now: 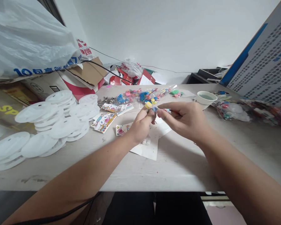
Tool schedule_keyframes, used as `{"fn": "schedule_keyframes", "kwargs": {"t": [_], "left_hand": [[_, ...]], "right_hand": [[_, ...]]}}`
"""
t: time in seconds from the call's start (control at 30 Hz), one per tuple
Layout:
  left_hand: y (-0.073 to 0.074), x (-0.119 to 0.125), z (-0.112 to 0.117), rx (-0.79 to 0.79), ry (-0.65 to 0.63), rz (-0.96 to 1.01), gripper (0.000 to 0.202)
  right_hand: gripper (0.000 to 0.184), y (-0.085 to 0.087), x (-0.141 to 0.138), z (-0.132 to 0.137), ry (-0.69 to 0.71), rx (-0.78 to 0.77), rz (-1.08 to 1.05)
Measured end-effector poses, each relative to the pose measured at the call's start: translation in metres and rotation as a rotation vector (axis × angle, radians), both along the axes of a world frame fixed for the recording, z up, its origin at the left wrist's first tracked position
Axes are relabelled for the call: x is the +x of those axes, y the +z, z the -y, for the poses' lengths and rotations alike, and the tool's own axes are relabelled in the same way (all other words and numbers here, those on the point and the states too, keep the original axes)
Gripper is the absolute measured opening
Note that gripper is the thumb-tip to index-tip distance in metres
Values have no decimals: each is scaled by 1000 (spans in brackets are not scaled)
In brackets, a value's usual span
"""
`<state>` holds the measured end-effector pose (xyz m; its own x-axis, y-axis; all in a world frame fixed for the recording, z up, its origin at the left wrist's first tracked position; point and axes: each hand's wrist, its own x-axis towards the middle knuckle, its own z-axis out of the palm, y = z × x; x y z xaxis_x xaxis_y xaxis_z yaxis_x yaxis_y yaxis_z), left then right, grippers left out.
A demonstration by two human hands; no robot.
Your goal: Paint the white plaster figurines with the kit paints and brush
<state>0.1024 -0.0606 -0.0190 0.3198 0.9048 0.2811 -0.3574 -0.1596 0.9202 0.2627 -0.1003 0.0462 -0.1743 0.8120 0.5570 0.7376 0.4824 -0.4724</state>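
My left hand [141, 122] is closed in a pinch over the middle of the table. At its fingertips shows a small yellow and pale-blue piece [148, 105]; its exact kind cannot be told. My right hand [184, 117] meets it from the right, thumb and forefinger pinched against the blue end. Whether the right fingers hold something else is hidden. Below the hands lie white paper sheets [152, 153] and a small whitish clump [146, 140]. Cartoon-printed cards [104, 122] lie just left of my left hand.
Stacks of white discs [39, 143] cover the left side. Bags of colourful small pieces [145, 95] lie behind the hands. A paper cup [205, 98] with liquid stands at right, near more plastic bags [234, 112]. A large white bag [30, 40] overhangs the back left.
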Motion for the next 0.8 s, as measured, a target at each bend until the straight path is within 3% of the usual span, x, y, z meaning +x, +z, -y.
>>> {"fn": "schedule_keyframes", "kwargs": {"t": [0.13,0.27,0.47,0.8], "left_hand": [[-4,3,1,-25,-111,-2,3],[2,4,6,-108,-169,25,10],[17,6,12,-269,-175,175,8],[7,5,-6,-98,-45,-75,36]], "right_hand": [[31,-1,3,0,-78,127,242],[28,0,7,-1,-92,170,447],[30,6,9,-2,-86,194,579],[22,14,-15,-7,-190,179,785]]}}
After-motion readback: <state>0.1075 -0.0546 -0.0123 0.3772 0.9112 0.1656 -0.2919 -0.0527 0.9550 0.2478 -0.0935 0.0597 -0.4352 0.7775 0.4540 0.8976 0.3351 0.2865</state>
